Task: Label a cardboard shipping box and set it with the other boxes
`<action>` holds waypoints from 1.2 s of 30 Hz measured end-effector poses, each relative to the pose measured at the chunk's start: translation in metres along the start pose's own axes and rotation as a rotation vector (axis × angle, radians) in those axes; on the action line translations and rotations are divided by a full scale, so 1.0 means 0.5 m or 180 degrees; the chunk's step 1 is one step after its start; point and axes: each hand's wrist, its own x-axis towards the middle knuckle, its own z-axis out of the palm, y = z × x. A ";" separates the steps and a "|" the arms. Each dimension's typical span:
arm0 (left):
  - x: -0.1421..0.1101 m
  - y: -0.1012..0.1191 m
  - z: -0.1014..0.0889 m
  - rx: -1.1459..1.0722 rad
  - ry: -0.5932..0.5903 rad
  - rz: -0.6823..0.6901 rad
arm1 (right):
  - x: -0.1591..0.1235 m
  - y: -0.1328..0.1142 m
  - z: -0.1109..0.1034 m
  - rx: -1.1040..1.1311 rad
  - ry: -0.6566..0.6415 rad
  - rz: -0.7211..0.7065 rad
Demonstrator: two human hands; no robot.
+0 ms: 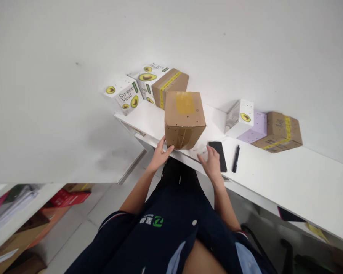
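A brown cardboard box with yellow tape on its upper face stands near the front edge of the white table. My left hand is at its lower left corner, thumb and fingers apart and seemingly touching the cardboard. To the right of the box, my right hand is raised over the table edge with fingers spread and nothing in them. It partly covers a black phone lying on the tabletop. Beside the phone lies a black marker pen.
White avocado-print boxes and a yellow-taped carton stand at the back left. A small white box, a lilac box and another taped carton line the wall at right. Shelves hold goods at lower left.
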 end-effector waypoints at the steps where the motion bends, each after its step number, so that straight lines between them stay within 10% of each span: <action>1: 0.006 0.002 0.007 -0.0096 -0.0030 -0.0032 | 0.013 -0.015 0.011 0.0335 -0.0150 -0.0172; 5: 0.048 0.021 0.041 -0.0044 0.0051 -0.0183 | 0.056 -0.071 0.036 0.1306 -0.0407 -0.0204; 9: 0.118 0.060 0.081 0.0066 -0.0038 -0.0066 | 0.084 -0.091 0.010 0.1616 0.0365 0.0054; 14: 0.208 0.098 0.174 -0.0159 -0.0484 -0.0118 | 0.139 -0.064 -0.036 0.1551 0.1048 0.0098; 22: 0.281 0.132 0.293 -0.0427 -0.0979 -0.0046 | 0.171 -0.014 -0.070 0.1375 0.1039 0.0152; 36: 0.277 0.119 0.318 -0.0663 -0.1569 -0.0166 | 0.139 -0.003 -0.084 0.1308 0.1315 0.0273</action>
